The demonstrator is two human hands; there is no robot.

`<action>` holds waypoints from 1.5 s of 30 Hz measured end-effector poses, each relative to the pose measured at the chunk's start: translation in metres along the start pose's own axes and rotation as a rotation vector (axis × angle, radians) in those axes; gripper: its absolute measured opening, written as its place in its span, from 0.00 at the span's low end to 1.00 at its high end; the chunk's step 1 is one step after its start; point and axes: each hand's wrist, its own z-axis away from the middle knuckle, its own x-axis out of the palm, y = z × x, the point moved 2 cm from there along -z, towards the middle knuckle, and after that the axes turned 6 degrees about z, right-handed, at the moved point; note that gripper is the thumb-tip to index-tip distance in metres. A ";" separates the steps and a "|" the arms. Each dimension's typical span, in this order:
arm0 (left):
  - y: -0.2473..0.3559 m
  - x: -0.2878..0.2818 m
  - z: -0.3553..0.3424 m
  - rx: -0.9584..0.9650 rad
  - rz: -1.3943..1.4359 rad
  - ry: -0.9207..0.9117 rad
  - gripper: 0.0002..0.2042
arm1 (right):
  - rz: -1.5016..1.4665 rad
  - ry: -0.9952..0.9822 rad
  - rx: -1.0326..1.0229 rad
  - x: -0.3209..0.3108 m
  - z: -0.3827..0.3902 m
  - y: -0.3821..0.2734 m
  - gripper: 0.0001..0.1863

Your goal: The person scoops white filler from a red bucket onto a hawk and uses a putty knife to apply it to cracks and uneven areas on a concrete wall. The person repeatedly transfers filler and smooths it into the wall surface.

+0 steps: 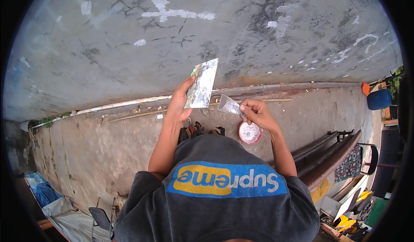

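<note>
My left hand (180, 101) grips the edge of a flat rectangular plate (202, 84), smeared with white and grey filler and held tilted in front of the wall. In my right hand (257, 112), thumb and fingers pinch a putty knife (229, 104); its broad blade points left toward the plate, with a small gap between them. The knife's handle is mostly hidden by my fingers. Below my right hand, a round red-rimmed tub (250, 133) with white paste inside stands on the ground. Ahead is a grey cracked wall (129, 65) with white filler patches (161, 9).
A pale pipe (129, 103) and a thin wooden stick (267, 100) lie along the wall's foot. On the right are a long brown bench (332, 160), a patterned chair (348, 164) and a blue barrel (379, 99). A dark folding chair (100, 219) stands at lower left.
</note>
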 end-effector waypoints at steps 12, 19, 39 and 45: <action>0.060 -0.026 -0.011 0.237 -0.373 0.075 0.20 | 1.080 0.397 -0.708 0.041 -0.009 -0.082 0.27; 0.096 -0.053 -0.022 0.451 -0.445 0.137 0.17 | 1.117 0.235 -0.410 0.066 -0.037 -0.097 0.29; 0.104 -0.105 -0.048 0.729 -0.567 0.143 0.16 | 0.871 0.289 -0.151 0.118 -0.094 -0.090 0.27; 0.095 -0.087 -0.052 0.760 -0.618 0.155 0.17 | 0.921 0.412 -0.209 0.106 -0.097 -0.089 0.25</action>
